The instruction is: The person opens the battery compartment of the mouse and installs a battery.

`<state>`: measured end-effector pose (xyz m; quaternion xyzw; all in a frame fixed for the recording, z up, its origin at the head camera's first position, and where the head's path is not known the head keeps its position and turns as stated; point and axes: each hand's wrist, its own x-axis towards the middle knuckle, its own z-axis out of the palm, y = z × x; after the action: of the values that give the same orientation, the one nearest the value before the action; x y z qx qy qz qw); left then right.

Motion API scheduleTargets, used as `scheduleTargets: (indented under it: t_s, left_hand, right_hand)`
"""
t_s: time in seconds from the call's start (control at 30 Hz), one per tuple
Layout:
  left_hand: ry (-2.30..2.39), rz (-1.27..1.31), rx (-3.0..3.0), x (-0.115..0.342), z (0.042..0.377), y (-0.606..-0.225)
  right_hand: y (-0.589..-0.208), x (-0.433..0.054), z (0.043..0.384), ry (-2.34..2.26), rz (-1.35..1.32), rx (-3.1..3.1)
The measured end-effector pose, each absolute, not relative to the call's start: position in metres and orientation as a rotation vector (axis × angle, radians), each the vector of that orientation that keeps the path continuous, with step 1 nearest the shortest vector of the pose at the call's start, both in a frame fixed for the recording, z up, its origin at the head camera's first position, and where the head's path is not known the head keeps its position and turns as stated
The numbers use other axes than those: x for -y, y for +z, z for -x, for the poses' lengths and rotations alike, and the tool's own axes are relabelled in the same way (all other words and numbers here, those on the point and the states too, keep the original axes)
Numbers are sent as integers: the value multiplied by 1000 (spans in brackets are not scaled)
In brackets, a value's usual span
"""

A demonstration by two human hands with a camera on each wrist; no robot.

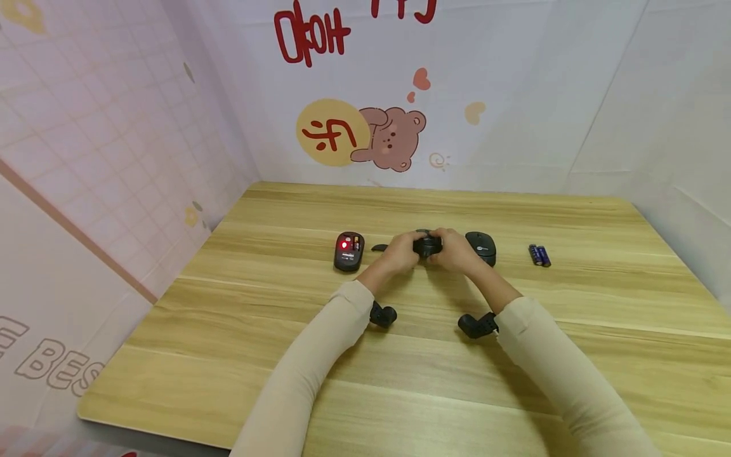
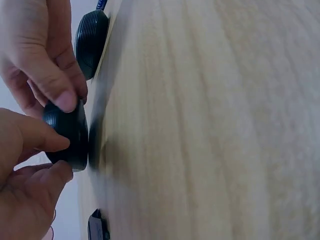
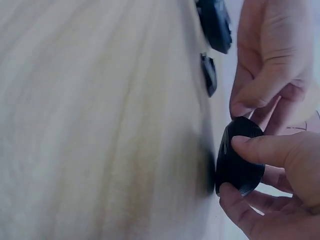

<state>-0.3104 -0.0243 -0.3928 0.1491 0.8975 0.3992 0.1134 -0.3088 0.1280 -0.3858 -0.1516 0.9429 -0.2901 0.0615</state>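
Fingers [image 3: 262,150] closed in from both sides: the left hand [image 1: 401,252] and the right hand [image 1: 453,249] are pinching a smooth, rounded black mouse [image 1: 427,246] between them, fine ribbing along its flank. Just left of the fingers, a thin, curved black piece [image 1: 379,247]; farther left, an overturned mouse [image 1: 349,252], its underside glowing red. Right of the fingers, near them, a domed dark mouse [image 1: 481,247] with ribbed sides; well beyond, two slim blue cylindrical batteries [image 1: 539,255]. Beneath everything, a streaky, wood-grained table [image 1: 422,393].
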Motion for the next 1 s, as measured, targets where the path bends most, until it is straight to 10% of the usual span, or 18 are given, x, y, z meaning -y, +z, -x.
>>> scheduleTargets:
  t_s: [1.0]
  left_hand:
    - [1465, -600, -2785, 32, 290, -358]
  right_hand:
    - [-348, -143, 281, -1221, 528, -2953]
